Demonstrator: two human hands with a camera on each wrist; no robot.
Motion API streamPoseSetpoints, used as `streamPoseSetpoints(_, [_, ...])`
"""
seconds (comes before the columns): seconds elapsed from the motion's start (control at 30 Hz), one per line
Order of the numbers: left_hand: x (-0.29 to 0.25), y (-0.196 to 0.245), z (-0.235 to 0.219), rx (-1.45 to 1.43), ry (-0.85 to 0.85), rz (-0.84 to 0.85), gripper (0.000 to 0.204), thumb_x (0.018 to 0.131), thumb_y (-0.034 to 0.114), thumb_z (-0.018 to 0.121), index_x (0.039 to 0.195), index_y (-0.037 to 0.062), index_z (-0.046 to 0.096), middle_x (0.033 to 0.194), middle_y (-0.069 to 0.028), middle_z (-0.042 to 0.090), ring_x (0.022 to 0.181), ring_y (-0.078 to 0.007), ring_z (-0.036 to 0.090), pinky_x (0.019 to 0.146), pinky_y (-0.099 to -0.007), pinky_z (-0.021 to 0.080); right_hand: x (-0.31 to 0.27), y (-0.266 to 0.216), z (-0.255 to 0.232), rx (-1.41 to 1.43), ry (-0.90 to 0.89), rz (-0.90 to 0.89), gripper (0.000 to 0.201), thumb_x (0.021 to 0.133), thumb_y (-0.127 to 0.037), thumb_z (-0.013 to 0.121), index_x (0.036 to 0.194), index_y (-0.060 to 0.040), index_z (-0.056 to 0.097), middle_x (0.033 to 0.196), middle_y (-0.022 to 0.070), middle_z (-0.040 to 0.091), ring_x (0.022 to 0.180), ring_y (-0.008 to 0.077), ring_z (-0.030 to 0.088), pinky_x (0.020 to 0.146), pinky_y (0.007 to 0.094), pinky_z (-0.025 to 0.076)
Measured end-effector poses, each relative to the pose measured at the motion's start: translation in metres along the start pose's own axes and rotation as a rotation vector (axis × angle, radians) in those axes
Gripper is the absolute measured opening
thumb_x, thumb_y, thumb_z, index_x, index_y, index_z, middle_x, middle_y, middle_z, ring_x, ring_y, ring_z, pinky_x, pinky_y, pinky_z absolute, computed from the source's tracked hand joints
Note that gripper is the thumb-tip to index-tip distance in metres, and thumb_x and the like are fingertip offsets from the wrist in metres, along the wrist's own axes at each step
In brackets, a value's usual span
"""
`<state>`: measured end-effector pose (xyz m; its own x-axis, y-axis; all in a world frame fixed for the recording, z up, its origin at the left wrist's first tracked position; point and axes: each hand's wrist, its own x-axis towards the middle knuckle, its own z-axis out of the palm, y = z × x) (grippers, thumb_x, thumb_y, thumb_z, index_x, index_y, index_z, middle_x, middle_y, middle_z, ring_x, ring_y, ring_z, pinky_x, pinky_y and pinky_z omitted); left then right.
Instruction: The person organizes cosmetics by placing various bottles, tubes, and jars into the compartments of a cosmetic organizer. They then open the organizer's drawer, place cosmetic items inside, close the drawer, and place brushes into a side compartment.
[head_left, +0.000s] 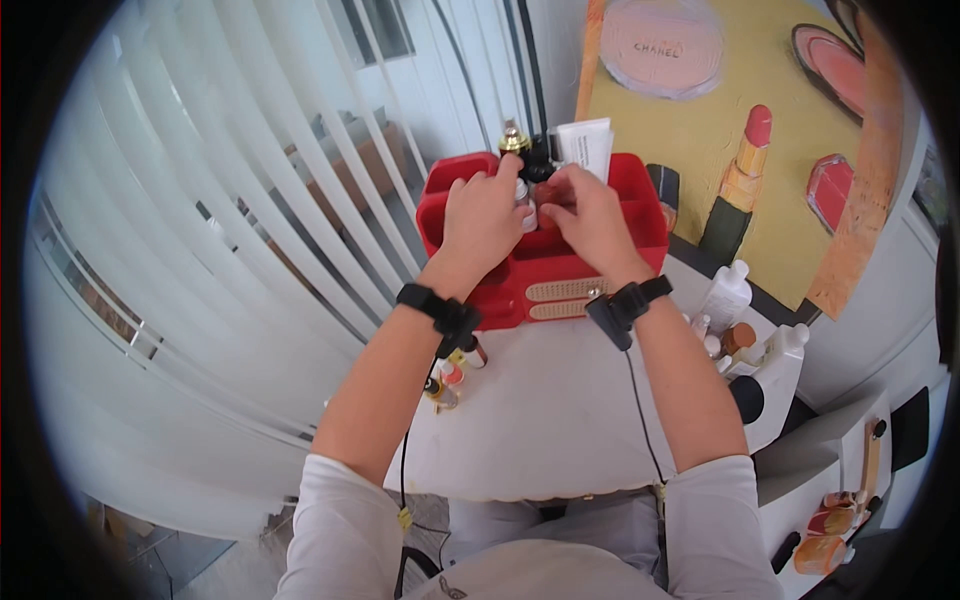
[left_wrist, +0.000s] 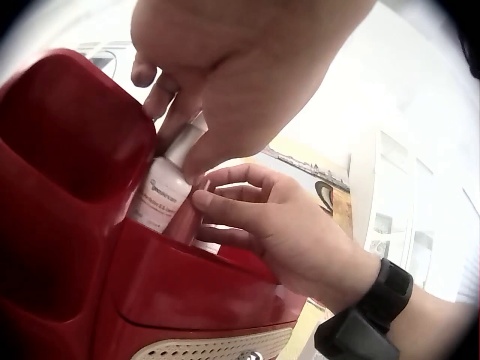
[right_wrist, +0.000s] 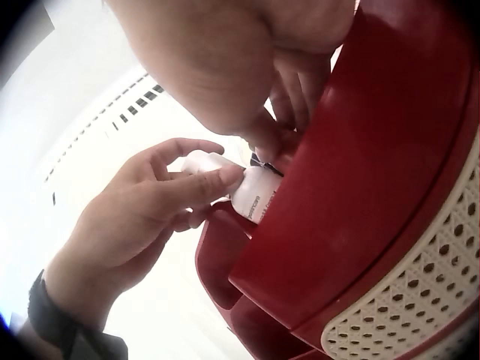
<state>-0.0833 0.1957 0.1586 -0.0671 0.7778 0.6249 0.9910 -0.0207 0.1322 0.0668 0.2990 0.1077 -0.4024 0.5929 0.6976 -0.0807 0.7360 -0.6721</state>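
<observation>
A white bottle (head_left: 527,215) stands in a front compartment of the red organizer (head_left: 540,268). My left hand (head_left: 480,222) pinches its cap between thumb and fingers; the left wrist view shows the label on the white bottle (left_wrist: 161,196), and the right wrist view shows the left hand (right_wrist: 124,214) around the white cap (right_wrist: 208,165). Just right of the bottle, my right hand (head_left: 597,228) reaches into the same part of the organizer. In the left wrist view, thumb and fingers of the right hand (left_wrist: 289,232) curl round a pinkish item (left_wrist: 187,219), partly hidden by the rim.
A gold-topped bottle (head_left: 513,138) and a white tube (head_left: 586,146) stand at the organizer's back. Several small bottles (head_left: 452,374) are on the white table (head_left: 530,420) at left front. White bottles (head_left: 728,290) stand at right, below a painted board (head_left: 680,130). Blinds hang at left.
</observation>
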Motion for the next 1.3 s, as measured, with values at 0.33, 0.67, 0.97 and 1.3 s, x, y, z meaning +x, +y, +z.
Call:
streamPoseSetpoints(0.33, [-0.020, -0.013, -0.021, -0.147, 0.058, 0.155, 0.056, 0.085, 0.011, 0.079, 0.136, 0.0070, 0.058, 0.128, -0.0155, 0.065, 0.111, -0.0362, 0.069, 0.090, -0.0430, 0.058, -0.072, -0.054, 0.023, -0.201, -0.193, -0.190, 0.031, 0.090, -0.008, 0.073, 0.119, -0.0075, 0.065, 0.113, 0.0130, 0.068, 0.098, 0.0348, 0.071, 0.084, 0.0460, 0.058])
streamPoseSetpoints(0.67, [-0.221, -0.070, -0.072, -0.489, -0.235, -0.429, 0.050, 0.084, 0.022, 0.090, 0.124, 0.0058, 0.065, 0.105, -0.0039, 0.064, 0.068, -0.0094, 0.054, 0.062, -0.0259, 0.047, -0.142, -0.021, 0.088, -0.202, -0.529, 0.113, 0.038, 0.089, -0.023, 0.080, 0.118, -0.0068, 0.062, 0.103, 0.0128, 0.073, 0.092, 0.0317, 0.073, 0.077, 0.0445, 0.057])
streamPoseSetpoints(0.97, [-0.286, -0.026, -0.032, -0.442, -0.014, -0.645, 0.041, 0.077, 0.013, 0.093, 0.110, 0.0024, 0.070, 0.105, -0.0044, 0.072, 0.070, -0.0110, 0.060, 0.057, -0.0280, 0.045, -0.058, -0.062, -0.039, -0.018, 0.250, -0.002, 0.040, 0.090, -0.014, 0.081, 0.122, -0.0041, 0.060, 0.092, 0.0077, 0.072, 0.078, 0.0164, 0.069, 0.072, 0.0301, 0.054])
streamPoseSetpoints(1.3, [-0.249, 0.002, -0.039, -0.369, -0.008, -0.479, 0.031, 0.081, 0.012, 0.088, 0.105, 0.0028, 0.070, 0.089, -0.0032, 0.071, 0.069, -0.0135, 0.060, 0.060, -0.0278, 0.047, -0.022, -0.010, -0.034, -0.504, -0.001, 0.088, 0.039, 0.086, -0.023, 0.083, 0.118, -0.0050, 0.072, 0.100, 0.0147, 0.071, 0.101, 0.0344, 0.065, 0.089, 0.0450, 0.055])
